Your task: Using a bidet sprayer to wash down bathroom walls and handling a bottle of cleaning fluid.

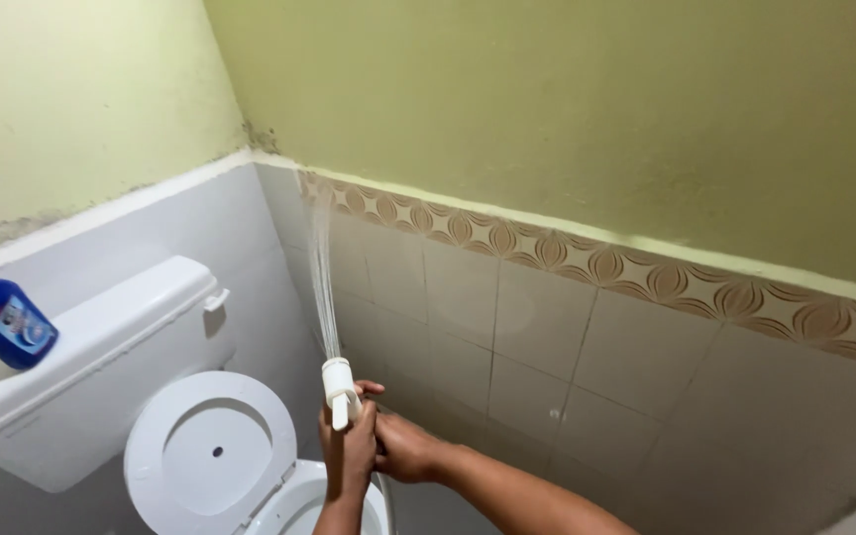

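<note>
left hand [347, 451] wrapped tight round white sprayer [338, 388], above toilet bowl [294, 507] | right hand [403, 448] closed against left, at the sprayer's base | water [322, 267] jets up onto tiled wall [507, 327] | lid [212, 451] raised, tank [101, 367], blue bottle [0, 319] on top

A small white hand sprayer [337, 386] stands nearly upright, its round head pointing up, low in the scene just right of the raised toilet lid. Its trigger lever hangs down the near side. A thin fan of water streams shoots from the head up and slightly left toward the far tiled corner. Its lower body is hidden inside the grip.
</note>
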